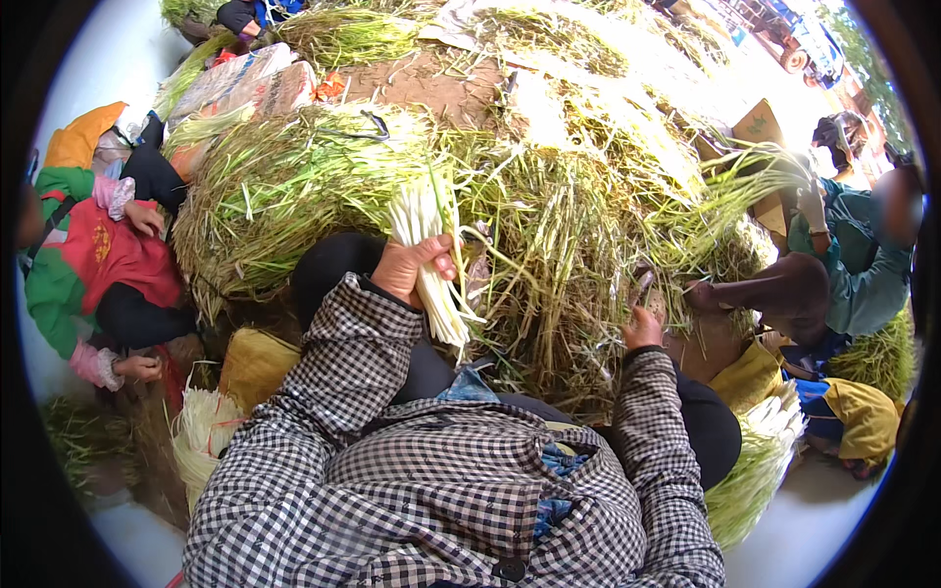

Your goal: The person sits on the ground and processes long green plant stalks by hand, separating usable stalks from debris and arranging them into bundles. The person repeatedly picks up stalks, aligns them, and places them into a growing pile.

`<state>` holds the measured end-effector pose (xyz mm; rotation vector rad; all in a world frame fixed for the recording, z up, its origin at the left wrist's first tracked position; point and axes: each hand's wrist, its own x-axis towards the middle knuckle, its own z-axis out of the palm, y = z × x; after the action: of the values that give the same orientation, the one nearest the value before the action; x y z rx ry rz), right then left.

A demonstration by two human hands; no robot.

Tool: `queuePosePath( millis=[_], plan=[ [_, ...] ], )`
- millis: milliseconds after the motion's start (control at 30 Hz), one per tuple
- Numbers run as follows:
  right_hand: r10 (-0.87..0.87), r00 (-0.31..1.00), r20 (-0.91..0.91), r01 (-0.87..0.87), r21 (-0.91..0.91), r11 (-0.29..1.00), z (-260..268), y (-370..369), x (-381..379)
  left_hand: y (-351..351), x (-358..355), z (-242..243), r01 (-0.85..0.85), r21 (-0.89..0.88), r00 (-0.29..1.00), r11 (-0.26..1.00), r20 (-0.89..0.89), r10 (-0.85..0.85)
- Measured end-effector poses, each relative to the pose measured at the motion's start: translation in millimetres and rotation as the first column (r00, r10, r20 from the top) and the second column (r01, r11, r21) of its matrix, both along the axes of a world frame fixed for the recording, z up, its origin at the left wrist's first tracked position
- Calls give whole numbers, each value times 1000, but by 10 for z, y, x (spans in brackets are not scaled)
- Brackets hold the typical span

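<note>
My left hand [413, 268] is closed around a bunch of long white vegetable stalks [443, 309], held upright and slightly tilted above my lap. A few thin green leaves hang loose from its right side. Lower on the right, my right hand [644, 328] is at the edge of a heap of dry straw-like leaves and stalks [548, 294]. Its fingers point away from me and are partly hidden, so whether they grip anything is unclear. Beyond my left hand lies a greener pile of leafy stalks [316, 176], with a dark curved strip [376, 126] on top.
At left sits a person in a red and green top [121, 250]; at right, another person [853, 242] holds green stalks [764, 173]. White-stalk bundles [202, 419] [764, 448] flank me. Woven sacks [235, 84], a cardboard box [761, 125] and a vehicle [798, 44] stand farther off.
</note>
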<state>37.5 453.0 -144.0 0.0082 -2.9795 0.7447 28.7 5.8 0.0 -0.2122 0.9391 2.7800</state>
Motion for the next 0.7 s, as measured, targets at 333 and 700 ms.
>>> queuePosePath(
  millis=[333, 700],
  plan=[
    [384, 923, 38, -280, -618, 735, 1653, -2293, -1, 497, 139, -3, -5, -384, 998, 923, 59, 30],
    [-405, 914, 19, 61, -994, 91, 1648, -605, -173, 173, 33, -150, -26, -543, 999, 839, 20, 44]
  ],
)
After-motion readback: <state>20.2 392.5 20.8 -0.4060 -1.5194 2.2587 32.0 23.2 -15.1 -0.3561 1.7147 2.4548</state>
